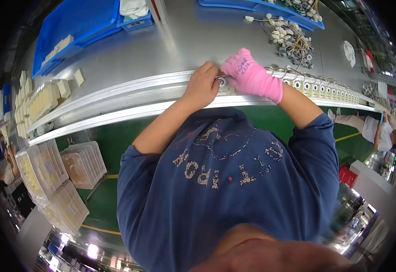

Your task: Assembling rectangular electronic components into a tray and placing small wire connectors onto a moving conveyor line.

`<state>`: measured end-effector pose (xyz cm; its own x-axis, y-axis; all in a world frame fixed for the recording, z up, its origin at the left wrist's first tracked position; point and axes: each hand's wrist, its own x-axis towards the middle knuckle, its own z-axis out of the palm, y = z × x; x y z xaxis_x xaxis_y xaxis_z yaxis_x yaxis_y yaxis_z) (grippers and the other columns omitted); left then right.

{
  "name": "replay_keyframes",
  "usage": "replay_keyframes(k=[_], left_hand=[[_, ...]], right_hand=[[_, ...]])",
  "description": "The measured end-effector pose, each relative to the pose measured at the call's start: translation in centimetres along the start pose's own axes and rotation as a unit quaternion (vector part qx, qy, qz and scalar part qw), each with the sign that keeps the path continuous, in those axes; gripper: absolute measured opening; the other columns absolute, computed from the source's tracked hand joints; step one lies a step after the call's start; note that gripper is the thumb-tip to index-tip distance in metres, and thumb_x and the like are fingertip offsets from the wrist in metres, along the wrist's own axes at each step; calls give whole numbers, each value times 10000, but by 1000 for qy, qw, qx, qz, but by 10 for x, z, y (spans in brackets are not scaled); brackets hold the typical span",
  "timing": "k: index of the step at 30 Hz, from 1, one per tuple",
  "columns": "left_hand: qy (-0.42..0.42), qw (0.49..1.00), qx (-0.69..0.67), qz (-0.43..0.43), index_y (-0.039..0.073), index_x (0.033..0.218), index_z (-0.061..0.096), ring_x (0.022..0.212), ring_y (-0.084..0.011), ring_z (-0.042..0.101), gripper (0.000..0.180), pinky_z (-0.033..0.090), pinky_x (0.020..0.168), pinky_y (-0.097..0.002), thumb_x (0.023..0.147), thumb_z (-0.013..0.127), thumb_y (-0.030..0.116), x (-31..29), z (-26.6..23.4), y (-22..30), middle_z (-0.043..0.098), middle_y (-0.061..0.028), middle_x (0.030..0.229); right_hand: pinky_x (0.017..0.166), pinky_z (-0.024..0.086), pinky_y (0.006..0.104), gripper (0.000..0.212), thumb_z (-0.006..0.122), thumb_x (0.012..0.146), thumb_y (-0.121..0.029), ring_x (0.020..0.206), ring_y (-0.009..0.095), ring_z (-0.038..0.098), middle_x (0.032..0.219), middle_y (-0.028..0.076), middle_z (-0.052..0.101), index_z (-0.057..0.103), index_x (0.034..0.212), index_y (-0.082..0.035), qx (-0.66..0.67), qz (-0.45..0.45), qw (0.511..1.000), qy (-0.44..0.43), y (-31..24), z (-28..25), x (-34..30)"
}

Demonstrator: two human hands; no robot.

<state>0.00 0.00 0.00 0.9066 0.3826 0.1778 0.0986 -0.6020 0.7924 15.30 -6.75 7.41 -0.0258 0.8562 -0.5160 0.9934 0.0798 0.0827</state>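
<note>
Between your bare left hand and your pink-gloved right hand sits a small pale part with a round, dark-centred face turned toward you. It lies in the channel of the long silver metal rail, which runs sideways in front of you; your fingertips partly cover it, so you can't see whether it is gripped. To the right, a row of similar pale parts stands closely side by side along the same rail, round faces your way, with thin wires looping along its upper edge.
</note>
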Motion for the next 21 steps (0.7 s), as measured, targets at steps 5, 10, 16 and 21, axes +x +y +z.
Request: replay_keyframes(k=[5,10,16,21], left_hand=[[195,970,-146,-7,13,1008,531,739,-128,522,141,451,640,-272,893,516,93,6,12,-36,530,-46,872],[215,902,-361,-102,15,1021,532,786,-103,516,147,434,701,-236,923,487,115,5,2,-7,526,-37,862],[194,939,-269,-88,17,1003,535,789,-104,516,133,430,729,-244,920,494,113,7,16,-9,532,-40,872],[196,959,-185,-86,12,915,539,763,-116,510,73,436,695,-251,897,483,56,2,14,-17,492,-49,903]], right_hand=[[995,261,474,239,583,739,-274,985,248,503,949,83,537,546,897,-98,191,-62,914,353,0,14,-14],[955,301,488,174,588,687,-268,953,283,484,878,83,515,578,750,-106,81,-71,928,358,-50,41,-14],[881,359,418,150,570,662,-258,892,259,498,814,58,518,576,638,-110,91,-30,917,386,-44,59,-33],[917,341,363,130,553,710,-210,873,216,524,828,21,560,639,657,-128,45,22,928,370,-9,77,-70]])
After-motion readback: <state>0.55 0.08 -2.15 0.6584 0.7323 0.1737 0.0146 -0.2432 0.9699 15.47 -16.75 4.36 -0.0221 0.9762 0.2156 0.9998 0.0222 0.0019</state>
